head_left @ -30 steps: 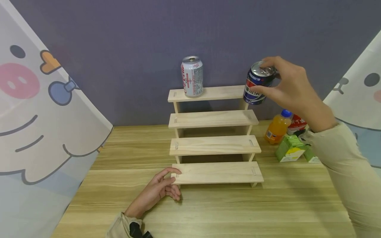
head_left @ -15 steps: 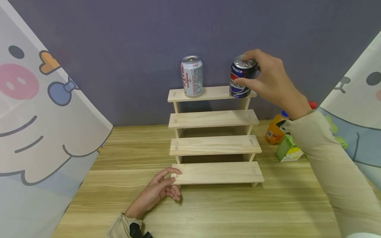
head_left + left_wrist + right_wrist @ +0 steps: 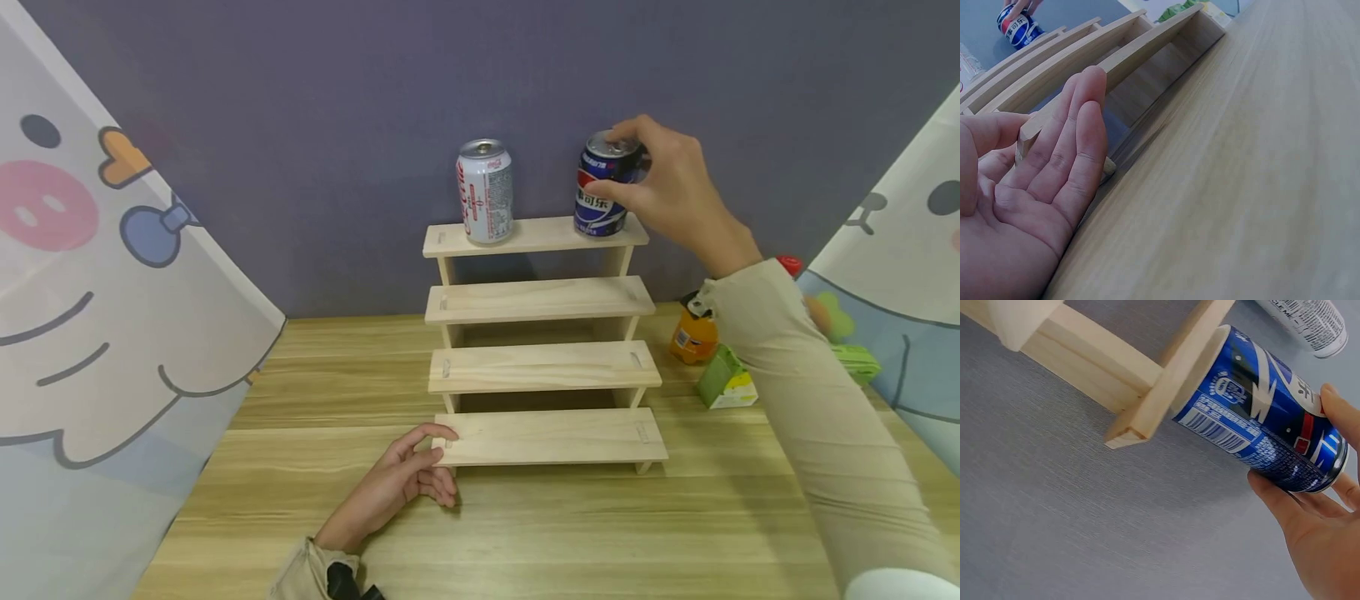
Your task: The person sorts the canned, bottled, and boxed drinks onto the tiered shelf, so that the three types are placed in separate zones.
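Note:
My right hand [image 3: 671, 183] grips a blue cola can [image 3: 592, 204] near its top, thumb on the front and fingers at the lid and far side. The can is at the right end of the top step of a four-tier wooden display shelf [image 3: 547, 437]. In the right wrist view the blue can's [image 3: 1266, 412] base meets the board's edge area; full contact is unclear. A white cola can [image 3: 486, 196] stands on the same step, toward the left. My left hand [image 3: 401, 479] holds the lowest step's left end, seen closely as the left hand [image 3: 1035, 181] in the left wrist view.
Right of the shelf, an orange juice bottle [image 3: 692, 337] and a green carton [image 3: 726, 379] stand on the wooden table [image 3: 337, 400], partly behind my right sleeve [image 3: 810, 392]. A red cap [image 3: 790, 265] shows past it. A grey-blue wall [image 3: 337, 150] rises behind.
My right hand has carried the blue can leftward from beyond the shelf's right end onto the top step, then slightly farther back. The left hand and white can have stayed put.

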Tool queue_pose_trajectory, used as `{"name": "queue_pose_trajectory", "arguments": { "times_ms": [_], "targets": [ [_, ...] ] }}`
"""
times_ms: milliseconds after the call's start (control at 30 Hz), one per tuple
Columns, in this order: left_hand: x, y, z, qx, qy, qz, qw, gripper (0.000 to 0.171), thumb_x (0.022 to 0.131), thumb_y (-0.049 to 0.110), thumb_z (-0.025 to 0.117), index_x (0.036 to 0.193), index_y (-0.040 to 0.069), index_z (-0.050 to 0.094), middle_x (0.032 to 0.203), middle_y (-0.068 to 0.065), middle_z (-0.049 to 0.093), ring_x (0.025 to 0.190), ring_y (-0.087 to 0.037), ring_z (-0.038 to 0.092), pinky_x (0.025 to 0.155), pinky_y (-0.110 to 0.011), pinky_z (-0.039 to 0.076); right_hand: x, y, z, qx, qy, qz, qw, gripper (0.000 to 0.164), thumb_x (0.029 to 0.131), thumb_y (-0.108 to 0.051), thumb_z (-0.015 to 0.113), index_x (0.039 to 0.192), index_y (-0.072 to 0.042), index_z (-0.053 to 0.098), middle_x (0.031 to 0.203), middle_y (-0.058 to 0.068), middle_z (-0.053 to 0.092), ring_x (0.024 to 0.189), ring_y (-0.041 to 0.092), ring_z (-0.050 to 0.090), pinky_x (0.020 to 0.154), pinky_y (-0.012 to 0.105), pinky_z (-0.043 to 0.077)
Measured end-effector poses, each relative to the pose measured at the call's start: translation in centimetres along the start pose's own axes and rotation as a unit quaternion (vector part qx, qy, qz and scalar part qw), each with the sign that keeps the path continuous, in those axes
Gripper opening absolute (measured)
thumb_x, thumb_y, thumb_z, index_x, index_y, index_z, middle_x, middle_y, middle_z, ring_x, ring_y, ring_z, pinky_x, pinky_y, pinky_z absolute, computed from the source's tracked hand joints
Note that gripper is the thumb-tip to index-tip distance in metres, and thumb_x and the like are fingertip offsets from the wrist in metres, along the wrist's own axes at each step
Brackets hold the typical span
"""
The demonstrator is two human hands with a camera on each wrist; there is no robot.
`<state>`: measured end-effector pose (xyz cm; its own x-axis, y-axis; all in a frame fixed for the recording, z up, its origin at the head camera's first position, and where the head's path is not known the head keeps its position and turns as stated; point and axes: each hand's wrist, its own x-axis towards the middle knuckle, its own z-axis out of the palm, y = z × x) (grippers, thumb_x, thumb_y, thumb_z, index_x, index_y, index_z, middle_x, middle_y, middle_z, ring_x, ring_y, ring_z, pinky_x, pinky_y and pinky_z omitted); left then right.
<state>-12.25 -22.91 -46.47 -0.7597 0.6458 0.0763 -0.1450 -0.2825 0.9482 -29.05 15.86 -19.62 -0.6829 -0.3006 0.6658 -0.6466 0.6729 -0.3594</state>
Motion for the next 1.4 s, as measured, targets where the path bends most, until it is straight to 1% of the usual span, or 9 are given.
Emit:
{"name": "queue_pose_trajectory", "arguments": {
  "times_ms": [200,333,567,700,867,1000,1133,1233,1400],
  "targets": [
    [-0.1,0.1,-0.1,0.005,0.001,-0.014,0.9999,0.035,0.110,0.012,0.034,0.143,0.001,0.036,0.094,-0.013,0.074,0.082,-0.026,0.073,0.076,-0.036,0.060,0.2,0.8,0.6,0.022,0.018,0.024,0.999,0.058,0.088,-0.028,0.078,0.134,-0.003,0.054,0.129,0.009,0.061,0.110,0.019,0.060,0.091,0.027,0.054],
    [-0.2,0.2,0.0,0.004,0.000,-0.003,1.0000,0.034,0.110,0.009,0.034,0.142,0.000,0.038,0.092,-0.015,0.073,0.081,-0.026,0.073,0.074,-0.036,0.061,-0.1,1.1,1.3,0.041,0.029,0.039,0.998,0.058,0.089,-0.029,0.076,0.136,-0.004,0.052,0.130,0.009,0.059,0.112,0.018,0.058,0.095,0.029,0.053],
    [-0.1,0.3,0.1,-0.001,-0.004,0.003,1.0000,0.034,0.109,0.008,0.033,0.142,0.002,0.039,0.092,-0.015,0.073,0.081,-0.026,0.073,0.075,-0.036,0.061,-0.5,1.4,1.9,0.048,0.050,0.022,0.997,0.060,0.090,-0.027,0.076,0.141,-0.007,0.049,0.130,0.009,0.058,0.108,0.014,0.056,0.086,0.021,0.051],
    [-0.1,0.4,0.0,-0.003,-0.006,0.010,0.9999,0.034,0.109,0.006,0.032,0.142,0.001,0.039,0.092,-0.015,0.074,0.081,-0.026,0.074,0.075,-0.036,0.061,-0.5,1.4,2.0,0.046,0.059,0.032,0.997,0.069,0.088,-0.029,0.077,0.146,-0.012,0.043,0.132,0.009,0.058,0.111,0.016,0.057,0.091,0.026,0.053],
    [-0.1,0.4,-0.1,-0.005,-0.006,0.009,0.9999,0.035,0.109,0.006,0.031,0.143,0.002,0.038,0.092,-0.015,0.074,0.081,-0.026,0.074,0.075,-0.037,0.061,-0.4,1.4,2.1,0.048,0.056,0.044,0.996,0.079,0.089,-0.032,0.077,0.153,-0.010,0.035,0.138,0.013,0.055,0.116,0.020,0.057,0.096,0.035,0.052],
    [-0.1,0.4,-0.1,-0.005,-0.002,0.004,1.0000,0.035,0.110,0.007,0.031,0.143,0.003,0.039,0.092,-0.015,0.074,0.081,-0.027,0.074,0.075,-0.037,0.061,-0.4,1.4,2.2,0.059,0.048,0.063,0.995,0.087,0.090,-0.031,0.076,0.157,-0.009,0.025,0.144,0.016,0.050,0.124,0.026,0.055,0.103,0.042,0.049],
    [0.0,0.4,0.0,-0.006,0.001,0.002,1.0000,0.035,0.110,0.008,0.032,0.144,0.003,0.039,0.092,-0.016,0.074,0.081,-0.027,0.074,0.075,-0.038,0.061,-0.6,1.5,2.0,0.058,0.032,0.076,0.995,0.091,0.091,-0.033,0.074,0.158,-0.009,0.019,0.149,0.018,0.045,0.130,0.028,0.051,0.108,0.043,0.044],
    [0.0,0.3,0.0,-0.005,0.001,0.000,1.0000,0.035,0.110,0.007,0.031,0.144,0.002,0.038,0.092,-0.015,0.074,0.081,-0.027,0.074,0.075,-0.038,0.061,-1.0,1.5,1.6,0.047,0.024,0.079,0.995,0.094,0.091,-0.035,0.073,0.159,-0.010,0.013,0.152,0.016,0.040,0.136,0.026,0.045,0.113,0.040,0.038],
    [0.0,0.1,0.1,-0.001,-0.001,-0.007,1.0000,0.035,0.110,0.008,0.032,0.144,0.002,0.037,0.093,-0.015,0.074,0.082,-0.027,0.073,0.076,-0.039,0.061,-2.3,1.4,1.0,0.028,0.048,0.060,0.997,0.093,0.091,-0.030,0.075,0.159,-0.011,0.014,0.154,0.014,0.038,0.140,0.022,0.040,0.116,0.035,0.034]
  ]
}}
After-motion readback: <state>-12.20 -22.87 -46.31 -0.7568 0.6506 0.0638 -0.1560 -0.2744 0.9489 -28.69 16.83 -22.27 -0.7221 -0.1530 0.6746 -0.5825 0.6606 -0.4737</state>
